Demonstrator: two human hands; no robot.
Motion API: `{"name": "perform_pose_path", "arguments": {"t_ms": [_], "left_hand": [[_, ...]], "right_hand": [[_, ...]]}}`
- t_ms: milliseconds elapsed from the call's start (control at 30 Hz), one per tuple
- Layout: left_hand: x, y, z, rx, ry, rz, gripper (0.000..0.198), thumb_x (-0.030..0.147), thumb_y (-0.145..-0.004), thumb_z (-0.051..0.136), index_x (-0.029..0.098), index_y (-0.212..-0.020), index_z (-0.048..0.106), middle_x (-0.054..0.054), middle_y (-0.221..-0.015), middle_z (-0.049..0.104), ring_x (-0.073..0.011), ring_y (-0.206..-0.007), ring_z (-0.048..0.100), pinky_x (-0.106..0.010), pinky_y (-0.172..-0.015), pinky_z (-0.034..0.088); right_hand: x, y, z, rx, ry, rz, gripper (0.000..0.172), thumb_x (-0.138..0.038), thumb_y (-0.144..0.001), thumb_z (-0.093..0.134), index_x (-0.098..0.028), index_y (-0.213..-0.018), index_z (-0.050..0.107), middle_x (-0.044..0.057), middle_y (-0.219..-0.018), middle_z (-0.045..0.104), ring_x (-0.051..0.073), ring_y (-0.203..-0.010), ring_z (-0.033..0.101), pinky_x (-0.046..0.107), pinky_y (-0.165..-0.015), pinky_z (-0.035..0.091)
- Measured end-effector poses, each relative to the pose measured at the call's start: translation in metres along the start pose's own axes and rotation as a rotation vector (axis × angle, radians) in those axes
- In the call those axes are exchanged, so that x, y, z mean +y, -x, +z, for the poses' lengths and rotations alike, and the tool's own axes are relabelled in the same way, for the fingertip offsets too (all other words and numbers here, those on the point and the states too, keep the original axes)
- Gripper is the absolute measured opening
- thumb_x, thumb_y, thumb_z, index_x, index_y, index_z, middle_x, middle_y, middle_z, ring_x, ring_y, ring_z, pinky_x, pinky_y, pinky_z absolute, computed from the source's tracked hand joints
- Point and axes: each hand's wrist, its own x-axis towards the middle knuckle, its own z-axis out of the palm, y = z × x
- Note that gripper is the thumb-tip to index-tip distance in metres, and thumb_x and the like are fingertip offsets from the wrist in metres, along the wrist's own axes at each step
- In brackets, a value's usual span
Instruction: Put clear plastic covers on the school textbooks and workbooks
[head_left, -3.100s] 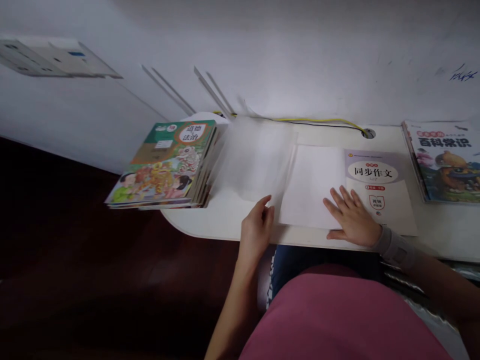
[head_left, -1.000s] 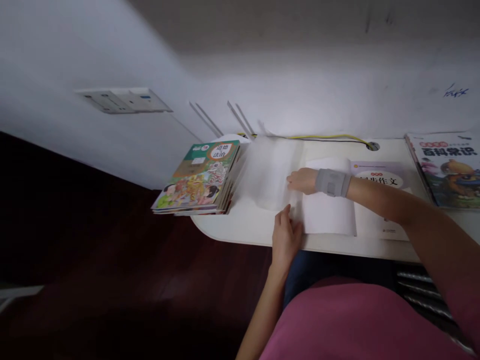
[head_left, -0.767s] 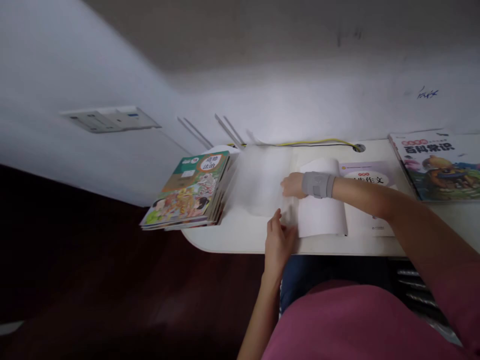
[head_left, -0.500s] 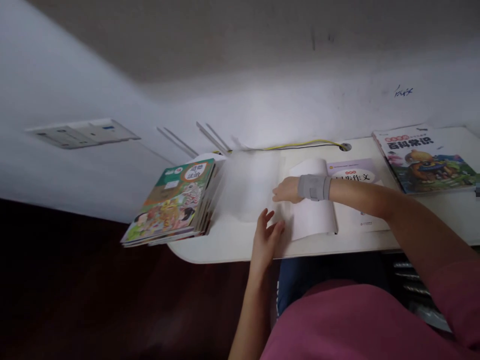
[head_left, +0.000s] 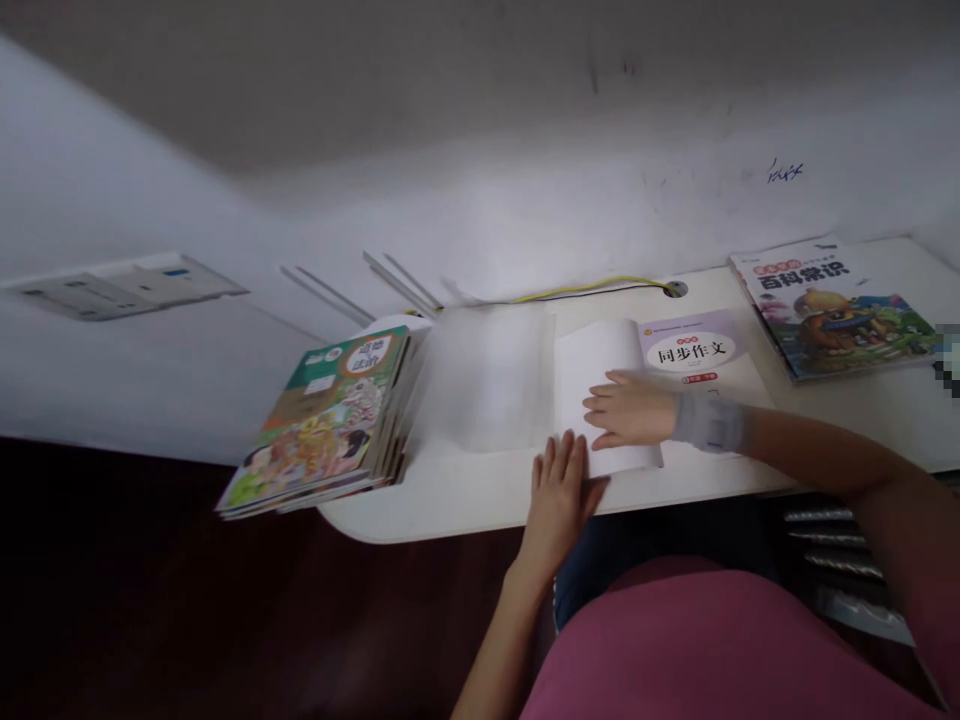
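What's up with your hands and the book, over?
Left hand: at near-left edge of white sheet. Right hand: spread over it. 同步作文 book: cover up. Gray wristband blocks part of its cover.

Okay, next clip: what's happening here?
A person's right hand is spread over a plain white page beside a purple-and-white book cover on a white desk. The left hand has its fingers at that page's lower left edge. Translucent sheeting lies farther left, next to a stack of colourful books.
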Motion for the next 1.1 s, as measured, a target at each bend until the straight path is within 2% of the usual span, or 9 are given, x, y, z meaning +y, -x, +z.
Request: {"name": "perform_pose_path", "arguments": {"t_ms": [200,300,400,533,633,733,833,967,1100], "left_hand": [[-0.007,-0.009,-0.025,0.406,-0.188,0.214,0.046,0.006,-0.089,0.040,0.024,-0.130,0.052,-0.011,-0.125,0.062,-0.0224,-0.127,0.049,-0.052,-0.110,0.027],[0.020,-0.032,-0.037,0.646,-0.211,0.341,0.045,0.008,-0.086,0.051,0.031,-0.125,0.056,-0.007,-0.126,0.061,-0.0249,-0.134,0.039,-0.056,-0.111,0.025],[0.057,-0.061,-0.040,0.723,-0.085,0.515,0.044,0.010,-0.085,0.055,0.030,-0.124,0.056,-0.008,-0.132,0.054,-0.0266,-0.138,0.033,-0.051,-0.107,0.034],[0.100,-0.097,-0.039,0.445,0.080,0.799,0.028,0.014,-0.091,0.048,0.025,-0.113,0.060,-0.004,-0.114,0.063,-0.0195,-0.125,0.049,-0.041,-0.107,0.039],[0.129,-0.119,-0.036,0.219,-0.014,1.032,0.021,0.015,-0.093,0.044,0.019,-0.092,0.064,-0.003,-0.091,0.067,-0.0158,-0.106,0.060,-0.038,-0.106,0.040],[0.157,-0.135,-0.024,0.152,-0.130,1.194,0.024,0.015,-0.093,0.043,0.018,-0.079,0.062,-0.001,-0.077,0.064,-0.0131,-0.086,0.063,-0.037,-0.104,0.040],[0.176,-0.140,-0.006,0.184,-0.077,1.263,0.022,0.016,-0.094,0.042,0.019,-0.098,0.064,-0.004,-0.095,0.068,-0.0142,-0.097,0.061,-0.038,-0.106,0.037],[0.164,-0.137,0.010,0.158,0.044,1.114,0.035,0.016,-0.094,0.041,0.024,-0.125,0.053,-0.006,-0.128,0.058,-0.0192,-0.126,0.046,-0.046,-0.112,0.028],[0.116,-0.145,0.022,0.045,0.105,0.634,0.041,0.024,-0.094,0.039,0.014,-0.134,0.045,-0.017,-0.138,0.048,-0.0288,-0.135,0.036,-0.053,-0.109,0.030]], "right_hand": [[-0.007,0.059,0.018,0.253,-0.364,0.206,0.059,-0.054,-0.091,0.043,-0.010,-0.129,0.049,0.022,-0.135,0.049,0.029,-0.127,0.045,0.046,-0.103,0.039],[-0.006,0.073,0.022,0.424,-0.611,0.320,0.058,-0.052,-0.094,0.037,-0.015,-0.138,0.040,0.019,-0.141,0.045,0.026,-0.132,0.042,0.047,-0.107,0.037],[0.001,0.085,0.012,0.632,-0.831,0.435,0.056,-0.052,-0.095,0.031,-0.020,-0.141,0.036,0.016,-0.143,0.044,0.024,-0.129,0.045,0.047,-0.104,0.041],[0.016,0.106,-0.022,0.792,-0.866,0.567,0.053,-0.056,-0.092,0.036,-0.023,-0.134,0.045,0.011,-0.137,0.051,0.024,-0.120,0.054,0.041,-0.092,0.051],[0.031,0.122,-0.045,0.750,-0.800,0.675,0.049,-0.055,-0.087,0.047,-0.018,-0.117,0.058,0.009,-0.108,0.067,0.022,-0.098,0.065,0.035,-0.079,0.055],[0.047,0.135,-0.054,0.617,-0.799,0.784,0.043,-0.046,-0.081,0.059,-0.014,-0.109,0.062,0.004,-0.080,0.070,0.018,-0.068,0.065,0.029,-0.059,0.053],[0.062,0.147,-0.048,0.537,-0.735,0.864,0.028,-0.030,-0.075,0.062,-0.015,-0.098,0.065,-0.004,-0.056,0.060,0.012,-0.048,0.054,0.023,-0.047,0.043],[0.074,0.169,-0.017,0.523,-0.912,0.953,0.017,-0.021,-0.076,0.056,-0.014,-0.087,0.066,-0.006,-0.048,0.051,0.009,-0.043,0.046,0.022,-0.045,0.038],[0.072,0.183,0.023,0.527,-1.100,1.012,0.020,-0.024,-0.077,0.051,-0.016,-0.086,0.066,0.002,-0.067,0.067,0.015,-0.060,0.061,0.026,-0.057,0.050]]}}
